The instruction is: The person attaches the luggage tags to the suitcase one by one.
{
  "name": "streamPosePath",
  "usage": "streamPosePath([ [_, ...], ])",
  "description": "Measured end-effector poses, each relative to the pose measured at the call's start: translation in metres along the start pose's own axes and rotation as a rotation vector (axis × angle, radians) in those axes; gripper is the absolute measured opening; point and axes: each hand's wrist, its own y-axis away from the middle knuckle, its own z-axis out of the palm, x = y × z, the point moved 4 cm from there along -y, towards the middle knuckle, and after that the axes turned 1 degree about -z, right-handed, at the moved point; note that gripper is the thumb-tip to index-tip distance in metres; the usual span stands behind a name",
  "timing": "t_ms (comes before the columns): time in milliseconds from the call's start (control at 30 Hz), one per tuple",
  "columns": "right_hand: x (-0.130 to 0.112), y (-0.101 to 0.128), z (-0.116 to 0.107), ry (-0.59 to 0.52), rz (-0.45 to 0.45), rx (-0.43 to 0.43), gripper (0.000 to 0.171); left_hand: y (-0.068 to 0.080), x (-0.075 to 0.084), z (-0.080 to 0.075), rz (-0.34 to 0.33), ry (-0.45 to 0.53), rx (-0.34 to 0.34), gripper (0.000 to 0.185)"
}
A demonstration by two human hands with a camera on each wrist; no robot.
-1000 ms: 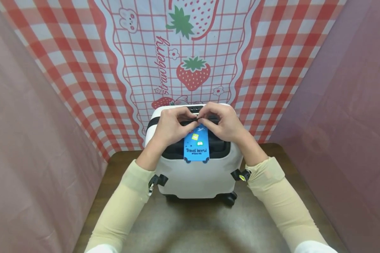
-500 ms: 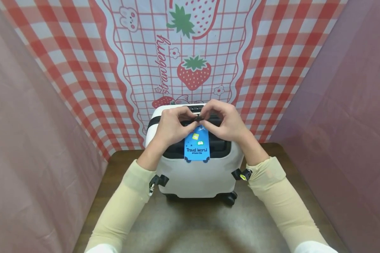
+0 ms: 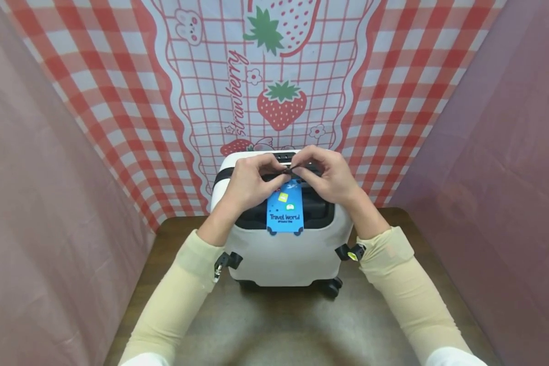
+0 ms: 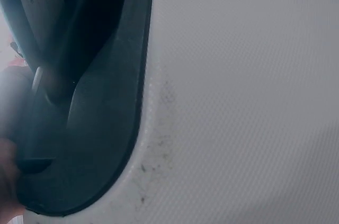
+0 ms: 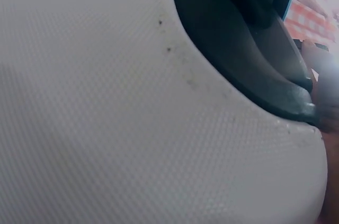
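Note:
A white hard-shell suitcase [image 3: 283,259] stands upright on the table, its black recessed handle area facing up and forward. A blue luggage tag [image 3: 285,216] printed "Travel World" hangs over that recess. My left hand [image 3: 252,184] pinches the tag's black strap [image 3: 290,170] between thumb and forefinger. From the other side, my right hand [image 3: 328,175] pinches the strap's end, with a short length showing between both fingertips. In the left wrist view the tag's underside [image 4: 45,7] shows beside the dark recess. Only a blurred edge of the right hand enters the right wrist view.
A black band [image 3: 223,175] crosses the suitcase's upper left, and a combination lock [image 3: 283,156] sits on top. Black wheels [image 3: 333,287] rest on the brown wooden table [image 3: 283,330]. A strawberry-patterned cloth [image 3: 201,91] hangs behind; pink curtains [image 3: 50,229] flank both sides.
The right hand's fingertips have drawn slightly right, away from the left fingertips, pulling the strap's end into view. The left hand and tag stay nearly in place.

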Motion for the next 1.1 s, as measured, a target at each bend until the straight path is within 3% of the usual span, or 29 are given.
streamPosePath([
  [300,0.0023,0.0011,0.0013,0.022,-0.005,-0.011,0.018,-0.0013,-0.0051,0.0,0.007,0.033,-0.063,0.029],
  [567,-0.0027,0.0019,0.0008,0.137,-0.004,-0.027,0.015,-0.0035,-0.002,-0.0003,-0.014,-0.014,-0.047,0.03],
  [867,-0.0036,0.0011,-0.0017,0.138,-0.004,0.036,0.024,-0.0056,-0.0026,0.0002,-0.025,-0.006,-0.055,0.029],
  [1100,-0.0045,-0.0039,0.0002,0.32,0.084,0.14,0.032,-0.0021,-0.0055,-0.0029,-0.096,0.004,-0.067,0.033],
])
